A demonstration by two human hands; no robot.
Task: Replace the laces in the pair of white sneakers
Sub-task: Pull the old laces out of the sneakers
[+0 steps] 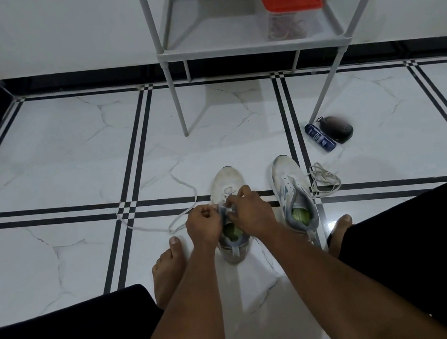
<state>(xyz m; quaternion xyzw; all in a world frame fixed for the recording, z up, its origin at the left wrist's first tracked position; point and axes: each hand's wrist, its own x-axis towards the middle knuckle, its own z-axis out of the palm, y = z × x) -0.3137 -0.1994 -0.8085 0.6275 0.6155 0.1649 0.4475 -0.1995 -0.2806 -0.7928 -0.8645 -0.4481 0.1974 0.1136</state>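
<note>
I see both hands over the left sneaker, toe pointing away; left hand and right hand fingers pinch the lace, which trails leftward on the floor.

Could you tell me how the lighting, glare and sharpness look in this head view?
Head view: dim, bluish light; a bright glare spot on the floor beside the right sneaker; the dark pouch looks smeared; wide-angle bending curves the rack legs; both hands at the left sneaker stay reasonably sharp.
</note>
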